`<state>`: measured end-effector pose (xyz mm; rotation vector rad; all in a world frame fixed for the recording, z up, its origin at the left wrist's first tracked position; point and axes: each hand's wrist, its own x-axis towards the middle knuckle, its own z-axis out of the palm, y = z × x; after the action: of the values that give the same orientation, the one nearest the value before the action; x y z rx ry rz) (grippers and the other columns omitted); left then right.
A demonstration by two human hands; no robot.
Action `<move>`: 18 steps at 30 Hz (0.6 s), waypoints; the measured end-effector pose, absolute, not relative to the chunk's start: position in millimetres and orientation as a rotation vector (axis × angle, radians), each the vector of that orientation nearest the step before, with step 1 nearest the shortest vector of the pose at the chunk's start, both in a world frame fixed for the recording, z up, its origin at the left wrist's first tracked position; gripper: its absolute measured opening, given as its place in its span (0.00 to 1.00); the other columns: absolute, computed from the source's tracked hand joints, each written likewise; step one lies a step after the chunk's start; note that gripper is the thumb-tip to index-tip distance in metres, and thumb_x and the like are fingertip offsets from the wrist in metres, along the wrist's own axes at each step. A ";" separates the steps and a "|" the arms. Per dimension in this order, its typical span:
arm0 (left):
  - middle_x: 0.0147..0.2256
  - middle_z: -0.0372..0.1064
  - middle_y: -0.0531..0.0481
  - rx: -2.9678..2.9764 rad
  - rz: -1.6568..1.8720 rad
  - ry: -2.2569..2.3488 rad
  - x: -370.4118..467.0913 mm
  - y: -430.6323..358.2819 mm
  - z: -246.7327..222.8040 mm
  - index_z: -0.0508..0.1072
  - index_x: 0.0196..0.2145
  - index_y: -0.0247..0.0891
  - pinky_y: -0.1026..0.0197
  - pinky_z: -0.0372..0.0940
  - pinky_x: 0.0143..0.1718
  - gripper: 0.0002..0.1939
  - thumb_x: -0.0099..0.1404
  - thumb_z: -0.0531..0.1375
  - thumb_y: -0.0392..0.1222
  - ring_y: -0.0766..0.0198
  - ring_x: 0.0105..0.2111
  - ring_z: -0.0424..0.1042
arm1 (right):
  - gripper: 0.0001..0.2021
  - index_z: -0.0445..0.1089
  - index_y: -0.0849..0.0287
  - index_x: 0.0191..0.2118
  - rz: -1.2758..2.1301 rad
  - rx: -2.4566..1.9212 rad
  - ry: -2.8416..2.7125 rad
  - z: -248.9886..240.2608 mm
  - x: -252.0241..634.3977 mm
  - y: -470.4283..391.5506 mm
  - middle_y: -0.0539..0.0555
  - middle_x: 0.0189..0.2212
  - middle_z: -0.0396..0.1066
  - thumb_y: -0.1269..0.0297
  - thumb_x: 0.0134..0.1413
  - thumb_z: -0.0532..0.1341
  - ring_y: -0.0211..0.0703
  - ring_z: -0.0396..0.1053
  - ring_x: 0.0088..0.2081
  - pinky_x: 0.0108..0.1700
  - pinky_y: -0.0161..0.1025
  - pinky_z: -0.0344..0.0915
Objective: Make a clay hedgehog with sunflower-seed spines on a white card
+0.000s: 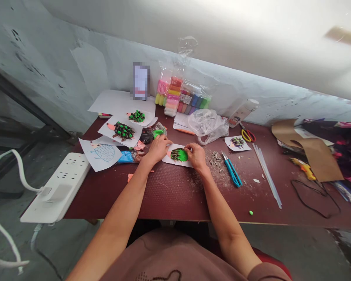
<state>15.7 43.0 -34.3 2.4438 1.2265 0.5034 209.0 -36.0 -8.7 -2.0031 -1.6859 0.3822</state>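
A white card (183, 162) lies on the dark red table, bearing a green clay hedgehog body (182, 155) with dark seeds stuck in its left part. My left hand (160, 149) rests at the card's upper left edge, its fingertips on the paper. At the right end of the green clay, my right hand (195, 155) has its fingers pinched together; whatever lies between them is too small to make out. Loose striped seeds (216, 159) are scattered just right of my right hand.
Hedgehog cards (121, 130) and a drawing (103, 152) lie left. Behind are clay packs (175, 97), a phone (140, 81) and a plastic bag (207, 124). Rightward are a cutter (232, 171), scissors (248, 135), glue sticks (267, 175) and a glue gun (304, 168). A power strip (57, 187) sits far left.
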 end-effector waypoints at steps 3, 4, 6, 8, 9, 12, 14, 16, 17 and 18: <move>0.47 0.73 0.40 2.443 0.506 1.226 15.6 43.1 -34.2 0.83 0.50 0.40 0.51 0.65 0.54 0.18 0.70 0.56 0.33 0.52 0.48 0.69 | 0.09 0.79 0.58 0.35 0.377 -1.990 -1.733 -6.7 209.4 -33.9 0.55 0.37 0.79 0.72 0.57 0.60 0.44 0.72 0.39 0.44 0.38 0.64; 0.47 0.73 0.40 2.445 0.503 1.228 15.6 43.0 -34.1 0.83 0.50 0.40 0.51 0.65 0.54 0.18 0.70 0.56 0.33 0.52 0.48 0.69 | 0.09 0.79 0.58 0.35 0.372 -1.988 -1.750 -6.1 209.5 -33.1 0.56 0.37 0.79 0.73 0.57 0.60 0.45 0.72 0.39 0.45 0.38 0.63; 0.47 0.73 0.40 2.451 0.496 1.233 15.5 42.8 -33.9 0.83 0.50 0.40 0.51 0.65 0.54 0.18 0.70 0.56 0.33 0.52 0.48 0.69 | 0.09 0.79 0.58 0.35 0.365 -1.991 -1.780 -4.9 209.4 -31.6 0.56 0.37 0.79 0.73 0.57 0.60 0.45 0.73 0.40 0.46 0.38 0.63; 0.47 0.73 0.39 2.455 0.496 1.238 15.4 42.7 -34.0 0.83 0.50 0.39 0.51 0.65 0.54 0.18 0.69 0.56 0.33 0.51 0.48 0.69 | 0.09 0.79 0.58 0.35 0.362 -2.002 -1.805 -4.2 209.2 -30.2 0.56 0.37 0.79 0.73 0.57 0.61 0.45 0.73 0.41 0.46 0.38 0.63; 0.47 0.73 0.39 2.456 0.501 1.237 15.4 42.7 -34.3 0.83 0.50 0.40 0.51 0.65 0.54 0.18 0.69 0.56 0.33 0.51 0.48 0.69 | 0.09 0.79 0.58 0.35 0.361 -2.007 -1.815 -4.0 209.0 -29.7 0.57 0.37 0.79 0.73 0.57 0.61 0.45 0.72 0.41 0.46 0.38 0.63; 0.46 0.73 0.40 2.458 0.523 1.229 15.2 43.1 -35.4 0.83 0.49 0.40 0.51 0.65 0.54 0.18 0.69 0.56 0.33 0.52 0.47 0.69 | 0.09 0.79 0.58 0.35 0.362 -2.007 -1.829 -3.9 208.5 -29.1 0.56 0.37 0.79 0.73 0.57 0.61 0.45 0.73 0.41 0.46 0.38 0.63; 0.46 0.73 0.40 2.454 0.526 1.226 15.0 43.4 -35.6 0.83 0.49 0.40 0.52 0.65 0.54 0.18 0.69 0.56 0.33 0.53 0.47 0.69 | 0.09 0.80 0.57 0.36 0.379 -2.005 -1.811 -3.6 208.5 -30.1 0.55 0.37 0.80 0.73 0.57 0.61 0.44 0.73 0.40 0.46 0.38 0.64; 0.47 0.73 0.40 2.448 0.518 1.226 14.9 43.5 -35.3 0.83 0.50 0.40 0.51 0.65 0.54 0.18 0.69 0.56 0.34 0.52 0.48 0.69 | 0.09 0.80 0.57 0.38 0.398 -2.002 -1.782 -2.3 209.2 -32.6 0.56 0.39 0.80 0.71 0.58 0.61 0.44 0.74 0.41 0.45 0.38 0.65; 0.47 0.73 0.40 2.447 0.515 1.224 14.9 43.5 -34.9 0.83 0.50 0.39 0.51 0.65 0.54 0.18 0.69 0.56 0.34 0.52 0.48 0.69 | 0.09 0.80 0.57 0.40 0.400 -2.001 -1.769 -1.1 210.2 -34.4 0.56 0.40 0.80 0.70 0.58 0.61 0.45 0.74 0.41 0.45 0.38 0.65; 0.47 0.73 0.39 2.446 0.513 1.222 14.8 43.4 -34.5 0.83 0.50 0.39 0.51 0.65 0.54 0.18 0.70 0.56 0.34 0.52 0.48 0.69 | 0.10 0.80 0.57 0.41 0.396 -2.001 -1.755 0.4 211.7 -36.6 0.56 0.41 0.80 0.70 0.59 0.61 0.45 0.74 0.42 0.45 0.38 0.65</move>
<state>14.8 43.4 -34.5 2.4459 1.2220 0.5132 211.7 -36.6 0.4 -2.0015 -1.7552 0.3959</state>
